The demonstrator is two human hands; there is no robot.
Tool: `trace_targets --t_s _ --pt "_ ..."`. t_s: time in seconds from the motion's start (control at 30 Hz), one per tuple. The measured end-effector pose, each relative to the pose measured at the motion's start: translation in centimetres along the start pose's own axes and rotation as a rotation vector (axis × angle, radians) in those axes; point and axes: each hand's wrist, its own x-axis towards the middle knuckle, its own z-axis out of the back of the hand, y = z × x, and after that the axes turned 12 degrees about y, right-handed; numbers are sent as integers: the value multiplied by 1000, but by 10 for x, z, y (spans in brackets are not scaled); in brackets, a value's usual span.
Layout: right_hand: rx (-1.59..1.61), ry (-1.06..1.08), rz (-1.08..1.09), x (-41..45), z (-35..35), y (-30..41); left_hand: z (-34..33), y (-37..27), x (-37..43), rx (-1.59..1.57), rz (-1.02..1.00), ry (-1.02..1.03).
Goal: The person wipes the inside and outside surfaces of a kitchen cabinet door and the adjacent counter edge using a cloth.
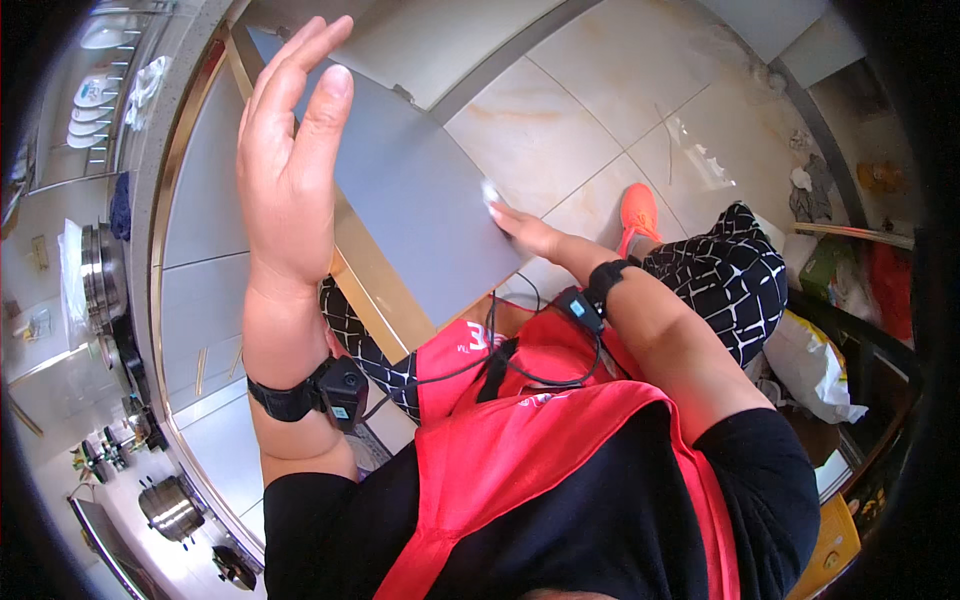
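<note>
My left hand point(289, 165) is raised at the left, fingers extended and thumb apart, with nothing in it. It appears in front of an open grey cabinet door point(427, 202) with a gold-coloured edge strip point(375, 292). Whether the left hand touches the door cannot be told. My right hand point(529, 232) reaches to the door's right edge, its fingers stretched along it. A small blurred white patch point(490, 191) shows at the right fingertips; whether it is a cloth or glare is unclear. Part of the right hand's fingers is hidden.
A countertop at the left carries steel pans point(103, 277) and a steel pot point(171, 508); white bowls point(94, 112) stand in a rack. Tiled floor point(570, 112) lies beyond the door. Bags point(806, 367) sit at the right. A black cable point(442, 382) crosses the red apron point(517, 465).
</note>
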Motion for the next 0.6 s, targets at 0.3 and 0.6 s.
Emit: trace_targets --t_s 0.3,0.6 --pt "-66 102 539 67 -11 118 -6 -7 -14 -122 4 0" --pt "293 -81 -311 31 20 -91 -11 -31 -15 75 95 47"
